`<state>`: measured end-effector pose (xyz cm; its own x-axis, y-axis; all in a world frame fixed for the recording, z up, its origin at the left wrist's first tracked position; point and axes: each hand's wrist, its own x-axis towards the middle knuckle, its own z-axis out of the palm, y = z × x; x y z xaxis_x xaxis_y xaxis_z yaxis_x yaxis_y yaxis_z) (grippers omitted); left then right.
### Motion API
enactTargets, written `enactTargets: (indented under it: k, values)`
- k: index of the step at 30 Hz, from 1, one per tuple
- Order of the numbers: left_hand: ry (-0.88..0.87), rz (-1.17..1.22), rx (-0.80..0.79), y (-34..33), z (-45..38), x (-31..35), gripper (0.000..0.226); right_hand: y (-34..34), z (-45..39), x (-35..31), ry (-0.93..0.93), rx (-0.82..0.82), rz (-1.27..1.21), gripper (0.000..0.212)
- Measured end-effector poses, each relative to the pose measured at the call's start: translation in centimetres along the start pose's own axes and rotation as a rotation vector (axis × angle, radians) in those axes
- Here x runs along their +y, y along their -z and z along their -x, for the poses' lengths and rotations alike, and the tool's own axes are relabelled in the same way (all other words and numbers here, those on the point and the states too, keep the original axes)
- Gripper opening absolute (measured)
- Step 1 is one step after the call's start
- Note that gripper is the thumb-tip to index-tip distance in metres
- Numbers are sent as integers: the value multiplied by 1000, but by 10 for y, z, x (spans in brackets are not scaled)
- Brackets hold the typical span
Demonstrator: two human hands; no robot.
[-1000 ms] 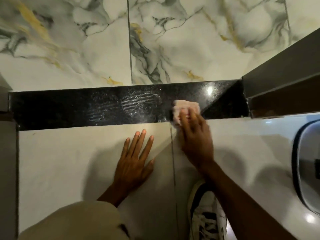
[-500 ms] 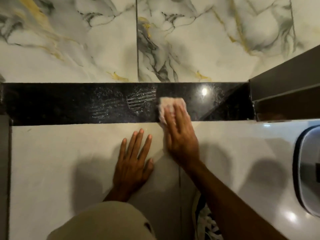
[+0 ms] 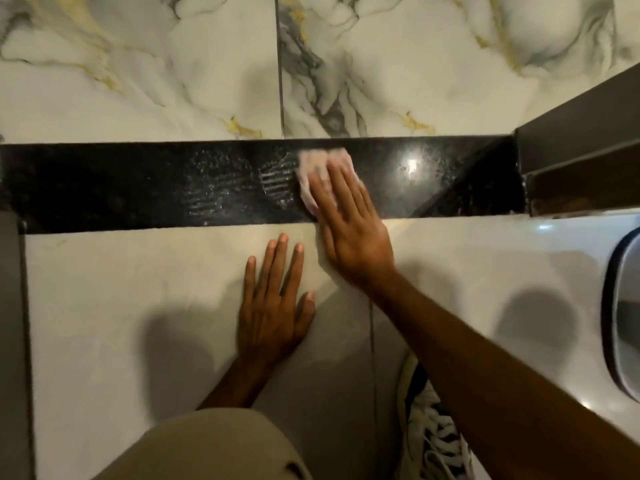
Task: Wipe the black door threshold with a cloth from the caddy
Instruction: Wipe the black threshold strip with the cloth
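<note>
The black door threshold (image 3: 121, 188) runs as a glossy strip across the floor, with dusty shoe-print marks (image 3: 273, 181) near its middle. A pale pink cloth (image 3: 317, 162) lies on the strip, pressed flat under the fingers of my right hand (image 3: 346, 223), just right of the marks. Most of the cloth is hidden by the fingers. My left hand (image 3: 273, 306) rests flat on the light floor tile below the strip, fingers spread, holding nothing.
Marbled tiles (image 3: 138, 74) lie beyond the threshold. A dark door frame (image 3: 575, 133) stands at the right end of the strip. A grey-rimmed object (image 3: 620, 313) sits at the right edge. My sneaker (image 3: 429, 434) and knee (image 3: 214, 448) are at the bottom.
My right hand has slid the cloth leftwards along the threshold onto the right part of the shoe-print marks and further up the strip. The left hand stayed planted.
</note>
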<state>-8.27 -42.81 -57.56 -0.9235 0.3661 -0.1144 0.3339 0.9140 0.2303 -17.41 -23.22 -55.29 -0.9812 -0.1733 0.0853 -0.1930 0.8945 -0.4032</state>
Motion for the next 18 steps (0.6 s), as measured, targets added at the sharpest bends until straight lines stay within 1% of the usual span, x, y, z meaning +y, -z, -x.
enactTargets:
  k: [1,3,5,7,8,10,11,12,13,15,16,17,18]
  values:
    - [2,7,-6,2,0,1,74,6,25,7,-5,-3,5,58]
    - [16,20,-15,5,-1,2,73,25,62,29,-125,13,105,57]
    - [25,20,-9,4,-1,3,73,39,66,57,-328,71,147,58]
    - [22,23,11,1,0,3,72,46,37,76,-559,187,125,61]
    - [16,24,22,0,0,2,72,44,17,83,-626,273,61,61]
    - [11,24,31,-4,0,2,73,31,-28,78,-749,498,-165,59]
    - [15,19,35,-4,-1,1,73,24,-51,66,-761,555,-281,60]
    - [19,15,33,-4,-1,1,73,20,-67,47,-707,493,-244,62]
    - [21,15,30,-3,-1,1,74,14,-71,30,-559,353,-130,62]
    - [17,12,36,0,-1,1,74,3,-48,6,-112,63,10,62]
    - [21,10,31,1,0,1,74,3,-22,3,14,-37,26,61]
    - [25,14,29,3,0,1,73,6,6,5,56,-71,30,60]
    - [29,18,29,5,0,2,73,12,34,11,-3,-33,21,58]
